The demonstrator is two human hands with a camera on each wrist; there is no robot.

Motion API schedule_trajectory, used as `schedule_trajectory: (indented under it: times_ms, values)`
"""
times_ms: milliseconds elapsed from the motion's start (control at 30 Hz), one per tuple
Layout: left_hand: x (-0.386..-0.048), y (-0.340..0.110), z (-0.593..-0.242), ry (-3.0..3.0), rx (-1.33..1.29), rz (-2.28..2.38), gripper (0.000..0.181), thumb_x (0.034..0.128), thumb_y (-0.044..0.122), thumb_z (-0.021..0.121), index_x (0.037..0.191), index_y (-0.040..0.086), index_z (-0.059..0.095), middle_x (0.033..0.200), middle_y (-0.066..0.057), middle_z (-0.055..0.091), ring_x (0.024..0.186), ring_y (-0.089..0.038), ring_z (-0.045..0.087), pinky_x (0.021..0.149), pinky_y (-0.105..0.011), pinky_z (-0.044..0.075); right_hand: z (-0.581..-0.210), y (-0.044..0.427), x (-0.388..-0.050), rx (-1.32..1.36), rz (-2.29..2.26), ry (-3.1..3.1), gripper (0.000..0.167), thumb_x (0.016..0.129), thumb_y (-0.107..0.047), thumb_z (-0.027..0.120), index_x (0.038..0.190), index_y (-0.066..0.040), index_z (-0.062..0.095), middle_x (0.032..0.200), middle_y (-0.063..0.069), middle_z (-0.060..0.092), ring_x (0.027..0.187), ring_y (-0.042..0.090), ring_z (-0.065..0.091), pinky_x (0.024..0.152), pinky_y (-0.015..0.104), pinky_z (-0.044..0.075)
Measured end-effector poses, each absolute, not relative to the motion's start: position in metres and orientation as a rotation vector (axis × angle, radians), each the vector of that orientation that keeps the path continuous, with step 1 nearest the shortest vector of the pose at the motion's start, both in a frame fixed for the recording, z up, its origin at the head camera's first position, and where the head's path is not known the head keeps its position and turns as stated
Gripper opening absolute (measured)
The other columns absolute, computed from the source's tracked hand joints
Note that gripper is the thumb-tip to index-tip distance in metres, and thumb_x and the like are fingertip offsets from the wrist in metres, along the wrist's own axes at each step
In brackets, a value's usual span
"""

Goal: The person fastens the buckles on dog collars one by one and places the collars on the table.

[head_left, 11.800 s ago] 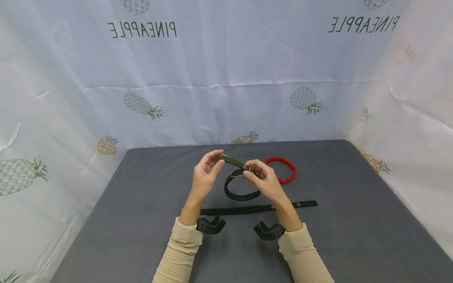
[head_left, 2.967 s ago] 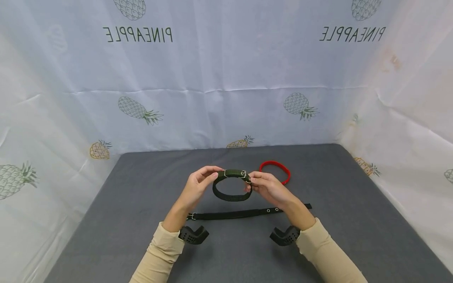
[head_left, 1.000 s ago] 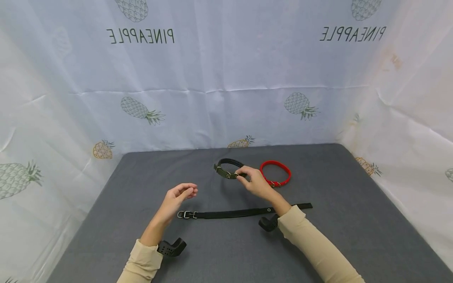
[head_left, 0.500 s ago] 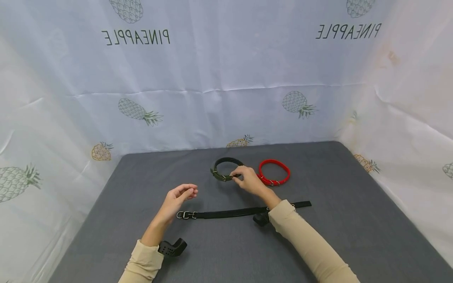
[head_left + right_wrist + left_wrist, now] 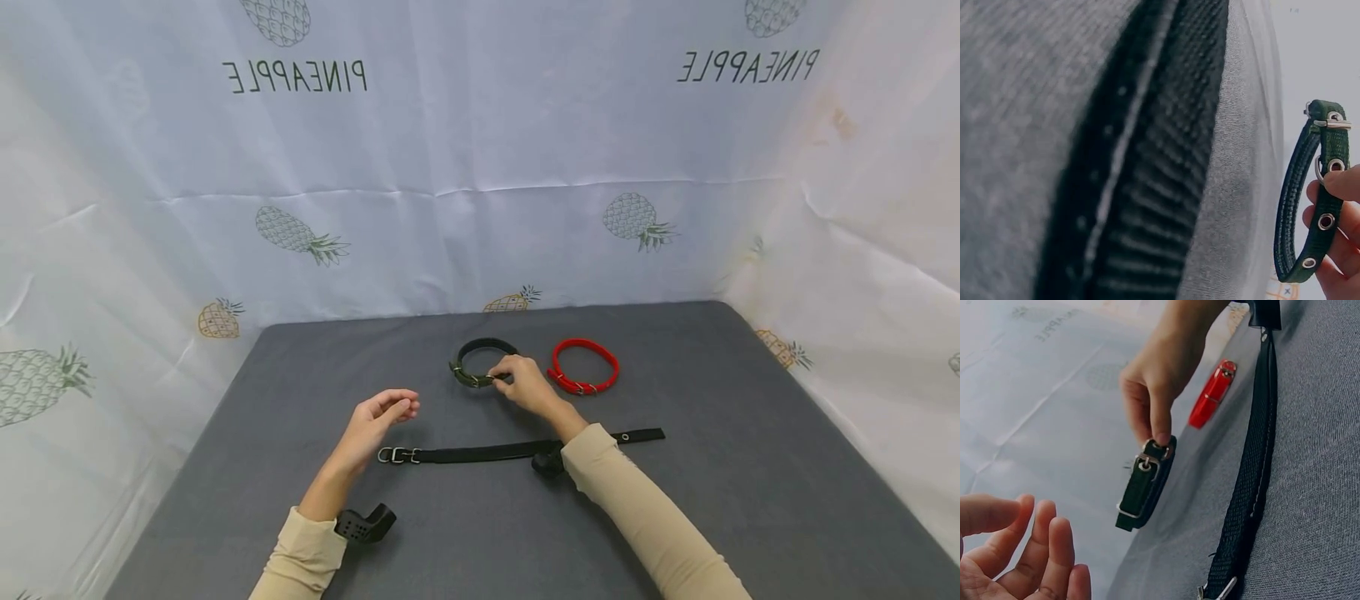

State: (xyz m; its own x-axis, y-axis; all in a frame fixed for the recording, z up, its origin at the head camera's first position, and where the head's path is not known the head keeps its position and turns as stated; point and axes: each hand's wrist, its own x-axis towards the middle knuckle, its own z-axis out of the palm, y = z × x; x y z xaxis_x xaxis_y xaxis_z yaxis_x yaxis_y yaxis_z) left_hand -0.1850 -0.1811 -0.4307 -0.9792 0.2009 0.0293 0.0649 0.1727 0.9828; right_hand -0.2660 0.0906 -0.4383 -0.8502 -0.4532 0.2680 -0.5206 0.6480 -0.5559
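A dark green pet collar, fastened into a ring with a metal buckle, is at the back of the table, left of the red collar. My right hand pinches its near side between thumb and fingers; the right wrist view shows this green collar with metal eyelets. Whether it rests fully on the table is hard to tell. My left hand hovers to the left, fingers loosely bent, holding nothing. In the left wrist view, the left fingers are apart from the green collar.
A red collar, also closed in a ring, lies at the back right. A black collar lies stretched straight across the grey table, partly under my right forearm. A white pineapple-print curtain surrounds the table.
Earlier both hands held the green collar, first with its strap end loose, then as a buckled ring. My left hand let go and withdrew left; my right lowered the collar beside the red one.
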Motion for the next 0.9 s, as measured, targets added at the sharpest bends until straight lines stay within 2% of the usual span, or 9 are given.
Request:
schedule_trajectory:
  times_ms: [267,600,900]
  values:
    - [-0.1865,-0.1824,-0.4315,2.322,0.276,1.930,0.043,0.1003,0.022,0.052,0.126,-0.012,0.053,0.092,0.023,0.066,0.094,-0.006,0.066,0.092,-0.029,0.054,-0.4433,0.0873,-0.2700,0.779,0.947,-2.779,0.015,0.088,-0.004,0.067,0.101,-0.003,0.075,0.098,0.011,0.071,0.095,0.027,0.064,0.083,0.040,0.054]
    - [-0.1872,-0.1815,-0.4327,2.319,0.258,1.929,0.043,0.1001,0.022,0.053,0.126,-0.012,0.053,0.092,0.022,0.066,0.095,-0.007,0.067,0.093,-0.030,0.053,-0.4452,0.0839,-0.2702,0.709,0.928,-2.832,0.014,0.087,-0.006,0.070,0.099,-0.004,0.076,0.098,0.010,0.073,0.096,0.028,0.063,0.091,0.042,0.052]
    - [-0.1874,-0.1817,-0.4353,2.321,0.267,1.919,0.043,0.1001,0.023,0.053,0.126,-0.012,0.053,0.093,0.023,0.066,0.096,-0.007,0.067,0.093,-0.030,0.053,-0.4482,0.0813,-0.2721,0.717,0.952,-2.866,0.015,0.087,-0.007,0.069,0.100,-0.005,0.077,0.100,0.011,0.073,0.099,0.028,0.064,0.092,0.043,0.052]
